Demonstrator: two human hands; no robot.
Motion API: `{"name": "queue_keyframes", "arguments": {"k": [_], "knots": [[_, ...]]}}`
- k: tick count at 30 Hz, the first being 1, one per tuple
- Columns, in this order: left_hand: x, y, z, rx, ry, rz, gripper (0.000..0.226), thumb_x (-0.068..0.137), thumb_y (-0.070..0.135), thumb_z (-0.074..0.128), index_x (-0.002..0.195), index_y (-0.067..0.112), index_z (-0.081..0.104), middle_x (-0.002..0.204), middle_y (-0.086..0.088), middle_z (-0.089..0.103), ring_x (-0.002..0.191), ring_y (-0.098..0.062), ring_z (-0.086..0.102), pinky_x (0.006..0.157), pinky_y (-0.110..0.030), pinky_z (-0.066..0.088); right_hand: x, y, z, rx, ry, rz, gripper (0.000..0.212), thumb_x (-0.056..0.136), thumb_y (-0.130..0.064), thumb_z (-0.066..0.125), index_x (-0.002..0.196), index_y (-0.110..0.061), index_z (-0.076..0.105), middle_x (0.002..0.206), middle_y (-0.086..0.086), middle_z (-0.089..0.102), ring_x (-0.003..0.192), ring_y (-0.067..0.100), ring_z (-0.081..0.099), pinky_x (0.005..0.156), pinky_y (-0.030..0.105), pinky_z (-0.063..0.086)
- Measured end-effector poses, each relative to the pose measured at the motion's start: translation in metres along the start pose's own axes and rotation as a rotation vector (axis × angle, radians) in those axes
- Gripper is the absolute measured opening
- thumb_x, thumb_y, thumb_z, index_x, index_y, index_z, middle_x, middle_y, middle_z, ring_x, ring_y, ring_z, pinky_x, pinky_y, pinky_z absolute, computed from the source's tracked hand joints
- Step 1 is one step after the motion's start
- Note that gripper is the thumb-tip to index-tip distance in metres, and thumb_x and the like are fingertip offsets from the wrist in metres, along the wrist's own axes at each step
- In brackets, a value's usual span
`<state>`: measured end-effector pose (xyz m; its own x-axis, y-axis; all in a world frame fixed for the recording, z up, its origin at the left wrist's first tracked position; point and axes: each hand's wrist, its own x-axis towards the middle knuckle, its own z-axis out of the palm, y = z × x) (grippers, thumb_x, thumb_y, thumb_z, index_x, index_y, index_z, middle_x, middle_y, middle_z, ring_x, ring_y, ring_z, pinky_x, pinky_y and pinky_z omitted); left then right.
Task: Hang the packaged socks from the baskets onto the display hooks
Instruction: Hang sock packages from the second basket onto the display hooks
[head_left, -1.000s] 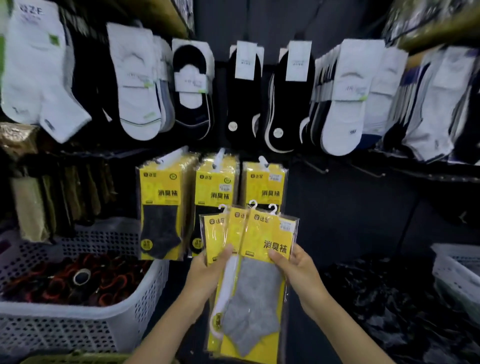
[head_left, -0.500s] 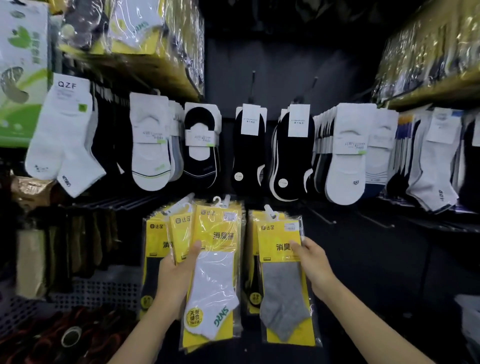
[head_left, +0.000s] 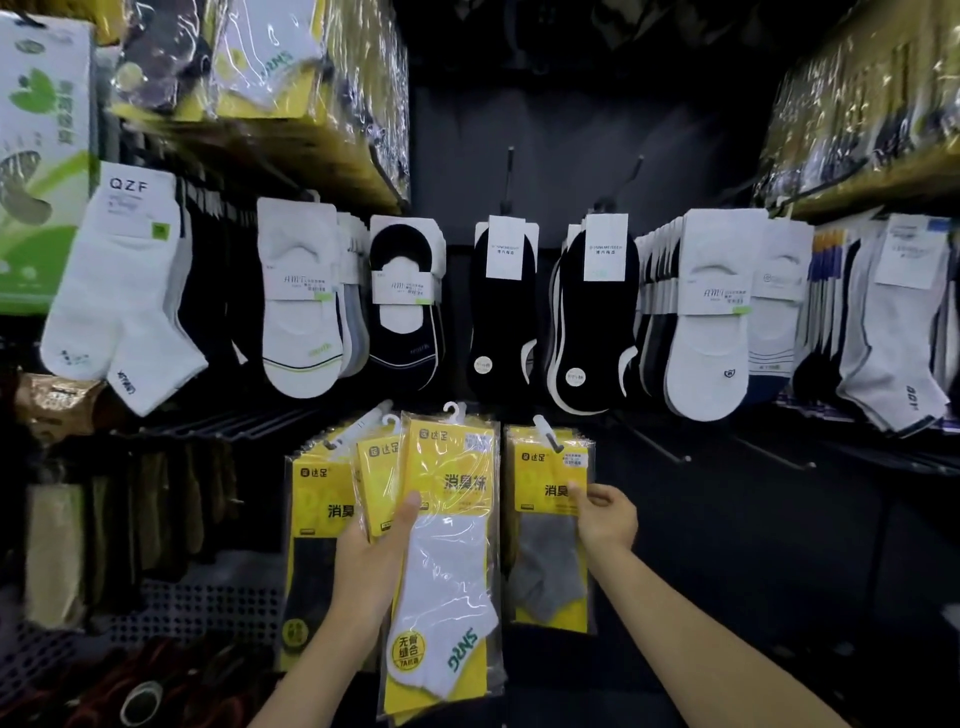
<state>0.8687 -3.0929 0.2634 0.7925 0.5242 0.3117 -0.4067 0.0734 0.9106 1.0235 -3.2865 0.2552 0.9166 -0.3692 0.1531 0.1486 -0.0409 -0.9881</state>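
1. The left hand (head_left: 371, 558) is gripping a small fan of yellow sock packs, thumb pressed across the front, fingers hidden behind. The front one, the white-sock pack (head_left: 447, 551), is hanging long-axis straight down from that grip, its white hanger loop (head_left: 453, 411) poking up at the top.

2. The right hand (head_left: 605, 519) is sitting at the right edge of the grey-sock pack (head_left: 553, 525), fingertips curled on the yellow header. Looks like a light pinch on that edge, but I can't tell how firmly it's closing. That pack is looking like it's already on its hook (head_left: 545, 431), in front of a stack of the same.

3. The bit that matters: the hooks in this lower row are sticking out toward the camera, and the held packs are sitting right in front of them, loops up at roughly hook height. So I'd say the next move is mostly a push forward, not a lift.

4. The left hand is nearer the open hook (head_left: 363, 421) up and to its left, just beside the dark-sock pack (head_left: 311, 545) already hanging there. Both forearms are reaching up and in from the bottom edge.

5. Only a basket (head_left: 47, 639) corner is showing, bottom left.
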Motion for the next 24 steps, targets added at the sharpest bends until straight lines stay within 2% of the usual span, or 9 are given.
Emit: {"name": "queue_keyframes", "arguments": {"k": [4, 6, 9, 11, 14, 17, 19, 21, 24], "knots": [[-0.002, -0.003, 0.003, 0.012, -0.021, -0.007, 0.011, 0.085, 0.036, 0.065, 0.084, 0.027, 0.059, 0.063, 0.027, 0.067, 0.055, 0.009, 0.063, 0.037, -0.006, 0.041, -0.006, 0.004, -0.01, -0.041, 0.049, 0.001, 0.034, 0.084, -0.024, 0.072, 0.111, -0.009, 0.057, 0.116, 0.008, 0.058, 0.096, 0.02, 0.055, 0.079, 0.028, 0.044], [-0.005, -0.006, 0.005, 0.014, -0.037, -0.008, 0.008, 0.086, 0.034, 0.064, 0.084, 0.026, 0.061, 0.063, 0.027, 0.067, 0.055, 0.01, 0.063, 0.037, -0.006, 0.04, -0.018, 0.005, -0.017, -0.029, -0.007, -0.045, 0.032, 0.086, -0.025, 0.069, 0.112, -0.01, 0.057, 0.114, 0.006, 0.059, 0.099, 0.019, 0.056, 0.08, 0.026, 0.044], [-0.01, -0.01, 0.011, -0.001, -0.065, -0.038, 0.006, 0.086, 0.032, 0.064, 0.087, 0.026, 0.064, 0.069, 0.017, 0.072, 0.06, 0.002, 0.067, 0.041, -0.009, 0.045, -0.045, -0.004, -0.025, 0.101, -0.239, -0.068, 0.015, 0.092, -0.028, 0.06, 0.099, -0.014, 0.061, 0.101, 0.003, 0.065, 0.096, 0.018, 0.062, 0.073, 0.019, 0.046], [-0.015, -0.013, 0.017, -0.002, -0.08, -0.07, 0.013, 0.084, 0.032, 0.067, 0.092, 0.023, 0.067, 0.075, 0.008, 0.075, 0.065, -0.008, 0.071, 0.045, -0.015, 0.049, -0.064, -0.013, -0.029, 0.154, -0.421, -0.031, 0.027, 0.095, -0.034, 0.053, 0.099, -0.011, 0.064, 0.101, 0.013, 0.068, 0.088, 0.017, 0.066, 0.07, 0.021, 0.052], [-0.024, -0.015, 0.026, 0.01, -0.107, -0.118, 0.021, 0.077, 0.031, 0.074, 0.094, 0.02, 0.068, 0.077, 0.004, 0.075, 0.068, -0.014, 0.072, 0.047, -0.021, 0.052, -0.084, -0.02, -0.037, 0.104, -0.556, -0.024, 0.039, 0.093, -0.039, 0.055, 0.11, -0.005, 0.064, 0.106, 0.021, 0.066, 0.1, 0.028, 0.066, 0.093, 0.038, 0.053], [-0.031, -0.016, 0.032, 0.035, -0.149, -0.129, 0.023, 0.075, 0.032, 0.076, 0.094, 0.02, 0.068, 0.076, 0.007, 0.075, 0.066, -0.012, 0.072, 0.047, -0.019, 0.052, -0.093, -0.023, -0.048, 0.243, -0.579, 0.023, 0.025, 0.092, -0.026, 0.06, 0.111, -0.012, 0.067, 0.103, 0.004, 0.074, 0.098, 0.02, 0.07, 0.085, 0.033, 0.057], [-0.032, -0.015, 0.031, 0.084, -0.156, -0.104, 0.026, 0.077, 0.043, 0.069, 0.09, 0.022, 0.068, 0.074, 0.011, 0.074, 0.066, -0.007, 0.071, 0.052, -0.017, 0.052, -0.093, -0.023, -0.057, 0.284, -0.578, 0.052, 0.021, 0.094, -0.021, 0.057, 0.109, -0.012, 0.066, 0.102, 0.004, 0.075, 0.094, 0.02, 0.071, 0.076, 0.03, 0.058], [-0.028, -0.012, 0.027, 0.142, -0.147, -0.049, 0.037, 0.075, 0.053, 0.061, 0.092, 0.021, 0.067, 0.076, 0.01, 0.07, 0.07, -0.008, 0.067, 0.064, -0.017, 0.052, -0.089, -0.022, -0.066, 0.288, -0.536, 0.064, 0.018, 0.095, -0.02, 0.055, 0.107, -0.01, 0.066, 0.101, 0.006, 0.075, 0.093, 0.022, 0.071, 0.079, 0.034, 0.058], [-0.021, -0.006, 0.019, 0.164, -0.117, 0.012, 0.016, 0.083, 0.046, 0.059, 0.091, 0.033, 0.064, 0.073, 0.026, 0.07, 0.069, 0.011, 0.064, 0.055, -0.003, 0.044, -0.076, -0.022, -0.078, 0.24, -0.427, 0.027, 0.015, 0.096, -0.017, 0.054, 0.102, -0.011, 0.066, 0.097, 0.006, 0.075, 0.089, 0.022, 0.071, 0.082, 0.037, 0.056]]}}
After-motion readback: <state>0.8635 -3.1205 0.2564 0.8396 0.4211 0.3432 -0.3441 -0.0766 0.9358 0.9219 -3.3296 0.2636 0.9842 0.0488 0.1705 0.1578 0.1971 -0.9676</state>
